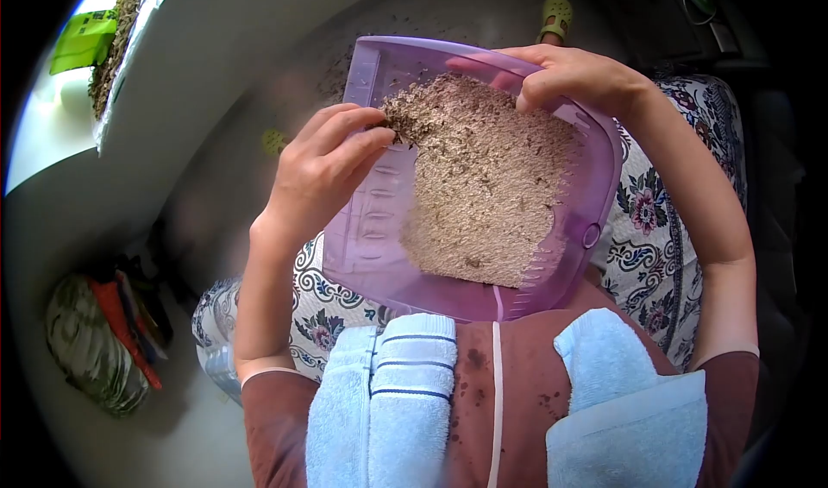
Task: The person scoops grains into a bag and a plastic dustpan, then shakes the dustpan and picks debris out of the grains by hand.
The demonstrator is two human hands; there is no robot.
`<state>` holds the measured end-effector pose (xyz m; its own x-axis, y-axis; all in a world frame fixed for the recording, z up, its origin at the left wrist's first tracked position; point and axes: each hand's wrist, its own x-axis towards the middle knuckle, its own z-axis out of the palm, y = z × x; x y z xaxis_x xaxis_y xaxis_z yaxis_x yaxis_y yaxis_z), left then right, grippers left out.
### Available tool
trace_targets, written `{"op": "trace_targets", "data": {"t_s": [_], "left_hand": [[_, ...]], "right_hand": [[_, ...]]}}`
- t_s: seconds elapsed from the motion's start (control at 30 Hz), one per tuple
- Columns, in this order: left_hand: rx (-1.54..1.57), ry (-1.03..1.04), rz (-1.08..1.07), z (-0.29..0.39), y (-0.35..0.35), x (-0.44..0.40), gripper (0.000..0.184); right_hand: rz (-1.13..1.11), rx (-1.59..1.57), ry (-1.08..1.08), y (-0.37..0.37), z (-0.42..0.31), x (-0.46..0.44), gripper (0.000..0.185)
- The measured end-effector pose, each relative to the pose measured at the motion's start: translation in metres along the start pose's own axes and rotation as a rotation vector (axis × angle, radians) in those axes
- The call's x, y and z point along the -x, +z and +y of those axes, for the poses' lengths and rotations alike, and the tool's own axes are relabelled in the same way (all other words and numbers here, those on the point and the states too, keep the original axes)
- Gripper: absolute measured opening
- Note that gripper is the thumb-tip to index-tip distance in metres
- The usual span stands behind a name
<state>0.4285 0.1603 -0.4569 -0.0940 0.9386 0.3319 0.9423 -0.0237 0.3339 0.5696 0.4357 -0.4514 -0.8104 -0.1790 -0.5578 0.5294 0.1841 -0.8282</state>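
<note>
Your brown short-sleeved top [522, 384], light blue towelling and flower-printed cloth over your legs.
A thin pale stripe [496, 393] runs down the middle of your top, with dark spots [474, 360] scattered on either side, and both sleeves [276, 432] end in a whitish edge above your bare forearms [263, 307]. Soft light blue towelling [414, 410] hangs over both sides of your chest, banded with navy lines on your left; the white leg cloth [645, 216] carries dark blue scrolls and pinkish flowers, and your yellow-green clog [556, 13] has small holes.
</note>
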Motion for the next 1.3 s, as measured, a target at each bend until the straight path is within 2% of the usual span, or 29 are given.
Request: {"op": "trace_targets", "data": {"t_s": [0.13, 0.2, 0.3, 0.33, 0.53, 0.63, 0.8, 1.03, 1.23, 1.3], "left_hand": [[0.004, -0.11, 0.063, 0.002, 0.0, 0.006, 0.035], [-0.04, -0.151, 0.096, 0.01, 0.008, 0.0, 0.04], [-0.193, -0.154, 0.053, 0.017, 0.022, -0.004, 0.04], [-0.191, -0.126, 0.08, 0.016, 0.025, -0.004, 0.032], [-0.12, -0.013, 0.107, 0.005, 0.019, 0.016, 0.026], [-0.013, -0.034, 0.161, 0.0, 0.015, 0.025, 0.031], [0.095, -0.25, 0.148, 0.006, 0.008, 0.025, 0.057], [0.002, -0.147, 0.117, -0.006, 0.018, 0.034, 0.053], [0.142, -0.3, 0.17, 0.004, 0.01, 0.025, 0.039], [0.0, -0.235, 0.148, 0.008, 0.014, 0.013, 0.035]], "right_hand": [[0.011, 0.002, -0.05, -0.001, 0.008, -0.005, 0.076], [0.029, 0.014, -0.005, 0.003, -0.004, 0.001, 0.076], [0.038, -0.022, -0.005, 0.008, -0.009, 0.004, 0.075], [0.038, -0.044, -0.015, 0.009, -0.008, 0.004, 0.075], [0.041, 0.044, -0.03, 0.003, 0.003, -0.003, 0.075], [0.036, 0.04, 0.007, 0.003, -0.001, -0.001, 0.076], [0.044, 0.014, 0.034, 0.003, -0.004, 0.0, 0.076], [0.056, -0.049, -0.077, 0.004, 0.006, -0.003, 0.068], [0.073, 0.025, -0.065, -0.001, 0.011, -0.004, 0.066], [0.081, 0.017, -0.055, 0.002, 0.007, -0.003, 0.066]]}}
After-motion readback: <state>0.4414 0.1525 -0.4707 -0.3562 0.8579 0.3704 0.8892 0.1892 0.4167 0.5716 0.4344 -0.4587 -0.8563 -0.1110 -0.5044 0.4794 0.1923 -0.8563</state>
